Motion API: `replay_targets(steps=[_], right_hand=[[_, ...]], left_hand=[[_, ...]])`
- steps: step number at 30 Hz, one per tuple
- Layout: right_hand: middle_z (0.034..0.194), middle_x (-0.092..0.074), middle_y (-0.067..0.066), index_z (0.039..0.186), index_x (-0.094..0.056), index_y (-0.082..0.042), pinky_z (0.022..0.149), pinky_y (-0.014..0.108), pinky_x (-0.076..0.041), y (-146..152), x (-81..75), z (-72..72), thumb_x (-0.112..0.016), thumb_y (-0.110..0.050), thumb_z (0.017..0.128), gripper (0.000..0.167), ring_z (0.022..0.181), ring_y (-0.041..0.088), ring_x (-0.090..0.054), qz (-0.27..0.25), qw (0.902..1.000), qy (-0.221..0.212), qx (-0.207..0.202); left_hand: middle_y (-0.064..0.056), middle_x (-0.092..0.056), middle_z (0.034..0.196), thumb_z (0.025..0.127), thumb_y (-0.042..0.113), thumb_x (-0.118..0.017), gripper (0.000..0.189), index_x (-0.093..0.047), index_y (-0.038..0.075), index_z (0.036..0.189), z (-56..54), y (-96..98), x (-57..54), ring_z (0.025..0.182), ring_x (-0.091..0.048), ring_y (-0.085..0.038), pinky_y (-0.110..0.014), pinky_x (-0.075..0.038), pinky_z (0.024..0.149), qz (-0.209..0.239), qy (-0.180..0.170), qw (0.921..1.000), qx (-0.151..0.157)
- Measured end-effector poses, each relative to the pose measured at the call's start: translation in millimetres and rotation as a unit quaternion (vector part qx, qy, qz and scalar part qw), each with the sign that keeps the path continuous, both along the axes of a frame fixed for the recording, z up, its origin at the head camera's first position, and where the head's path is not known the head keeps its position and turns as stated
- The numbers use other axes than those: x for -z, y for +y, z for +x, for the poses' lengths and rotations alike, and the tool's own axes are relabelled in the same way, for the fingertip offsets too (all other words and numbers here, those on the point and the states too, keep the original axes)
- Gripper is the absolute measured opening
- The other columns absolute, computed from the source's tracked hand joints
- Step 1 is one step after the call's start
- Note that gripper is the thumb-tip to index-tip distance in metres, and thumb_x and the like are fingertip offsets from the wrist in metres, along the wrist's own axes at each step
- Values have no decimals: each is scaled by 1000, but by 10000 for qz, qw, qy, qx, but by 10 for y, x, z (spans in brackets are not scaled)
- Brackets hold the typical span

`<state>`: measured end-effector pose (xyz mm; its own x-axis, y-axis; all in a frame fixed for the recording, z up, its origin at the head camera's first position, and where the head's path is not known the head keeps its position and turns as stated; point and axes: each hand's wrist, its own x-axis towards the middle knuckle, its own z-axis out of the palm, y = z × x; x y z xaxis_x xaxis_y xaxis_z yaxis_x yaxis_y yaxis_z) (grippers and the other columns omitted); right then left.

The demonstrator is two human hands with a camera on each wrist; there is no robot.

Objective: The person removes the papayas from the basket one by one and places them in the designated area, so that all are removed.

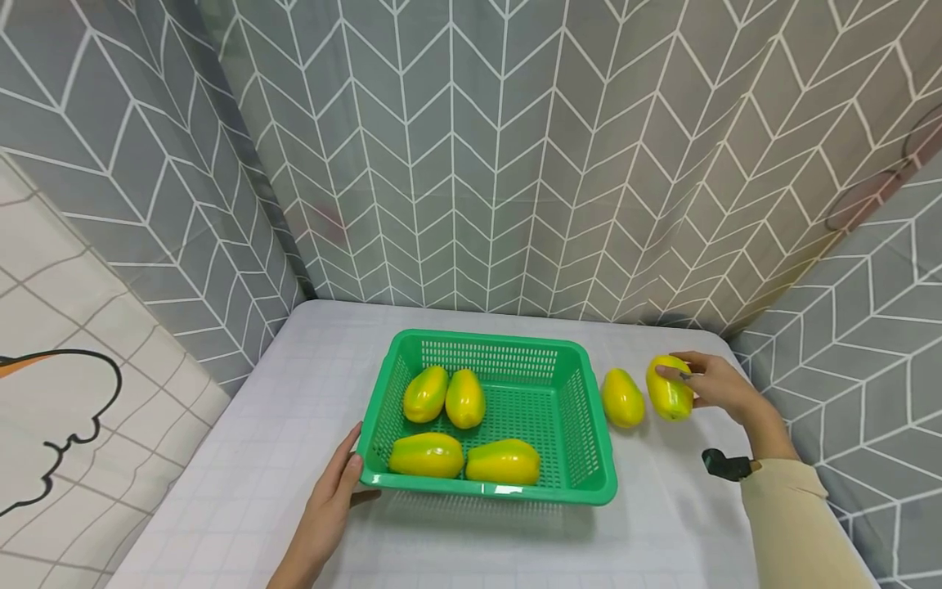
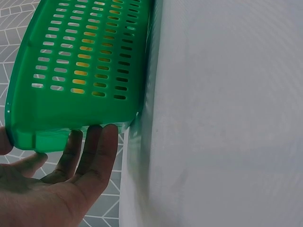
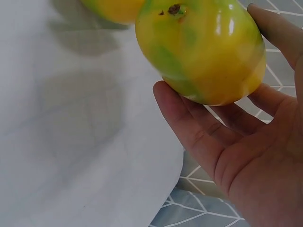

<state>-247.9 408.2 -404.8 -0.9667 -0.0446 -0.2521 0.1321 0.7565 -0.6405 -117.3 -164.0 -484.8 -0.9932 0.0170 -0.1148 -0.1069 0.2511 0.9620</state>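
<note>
My right hand (image 1: 712,381) holds a yellow-green papaya (image 1: 670,388) above the table's right side, thumb on one side and fingers around the other. In the right wrist view the held papaya (image 3: 203,52) shows its dark stem end, and its shadow falls on the cloth. Just left of it, a second papaya (image 1: 622,398) lies on the table beside the basket. At the near left corner of the green plastic basket (image 1: 599,433), my left hand (image 1: 329,499) grips the rim, its fingers against the outer wall (image 2: 61,106). Several papayas (image 1: 425,455) lie inside, toward the basket's left and front.
The table (image 1: 309,368) has a white cloth with a faint grid. Grey curtains (image 1: 478,164) with a white chevron pattern stand behind it and at the right. A dark strap with a small device (image 1: 724,465) sits on the right wrist, by a cream sleeve (image 1: 791,515).
</note>
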Motion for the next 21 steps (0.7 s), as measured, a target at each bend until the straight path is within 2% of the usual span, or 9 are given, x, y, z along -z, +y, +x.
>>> replay_targets(steps=[8, 21], right_hand=[[156, -42, 39, 161, -30, 10, 96, 48, -64, 49, 104, 18, -57, -58, 106, 92, 125, 42, -60, 4, 9998, -177, 34], [156, -38, 43, 159, -30, 12, 97, 53, -63, 62, 231, -5, -56, -53, 108, 87, 129, 51, -55, 25, 9995, -310, 52]], left_hand=[[-17, -22, 177, 116, 47, -35, 64, -21, 19, 171, -6, 3, 3, 130, -64, -35, -39, -66, 90, 12, 46, 10000, -8], [-17, -22, 177, 116, 46, -35, 63, -21, 19, 171, 5, 8, 5, 132, -63, -36, -39, -66, 90, 66, 43, 10000, 5]])
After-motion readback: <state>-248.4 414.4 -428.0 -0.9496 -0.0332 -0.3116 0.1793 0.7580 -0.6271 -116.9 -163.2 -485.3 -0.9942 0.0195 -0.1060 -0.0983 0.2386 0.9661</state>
